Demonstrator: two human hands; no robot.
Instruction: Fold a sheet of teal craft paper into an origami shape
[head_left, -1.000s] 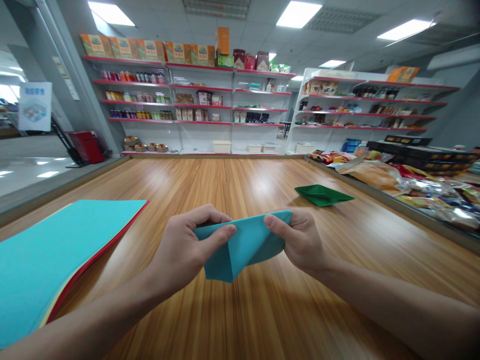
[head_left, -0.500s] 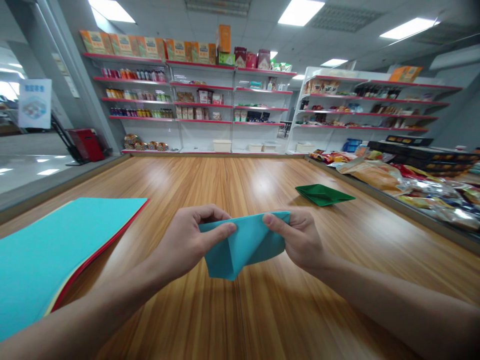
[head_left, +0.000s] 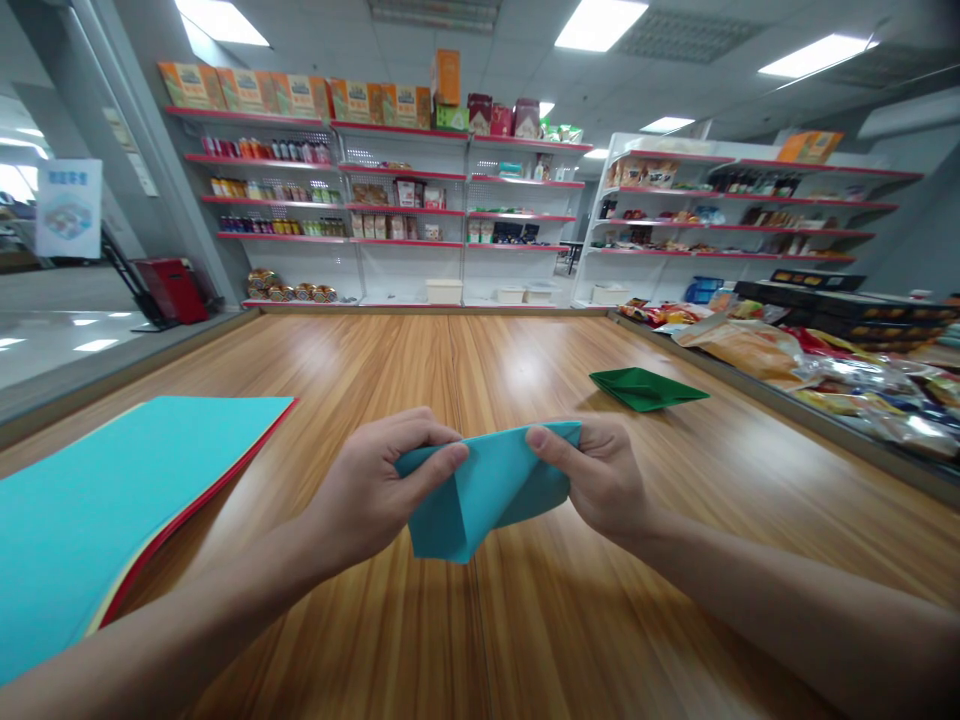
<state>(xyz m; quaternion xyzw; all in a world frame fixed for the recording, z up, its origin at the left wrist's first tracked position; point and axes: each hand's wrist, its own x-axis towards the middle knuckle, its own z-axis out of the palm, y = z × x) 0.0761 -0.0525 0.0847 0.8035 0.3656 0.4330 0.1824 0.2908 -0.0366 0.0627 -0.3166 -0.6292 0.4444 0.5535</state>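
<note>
A folded sheet of light-blue paper (head_left: pixel 487 485) is held up over the wooden table, its lower edge hanging in a pointed fold. My left hand (head_left: pixel 390 475) pinches its upper left edge, thumb in front and fingers behind. At the upper right corner my right hand (head_left: pixel 604 475) grips the same paper, also with the thumb on the near side. The fingers behind the paper are partly hidden. Beyond my right hand lies a folded green paper boat (head_left: pixel 649 390), apart from both hands.
A stack of coloured paper (head_left: pixel 150 490), blue on top with yellow and red below, lies at the left. The wooden table (head_left: pixel 360 360) has a raised edge. Packaged snacks (head_left: pixel 810 370) are heaped beyond its right edge. Stocked shelves (head_left: pixel 405 215) stand behind.
Both hands keep their hold on the light-blue paper. The left hand has shifted very slightly; the paper's folded shape looks nearly the same.
</note>
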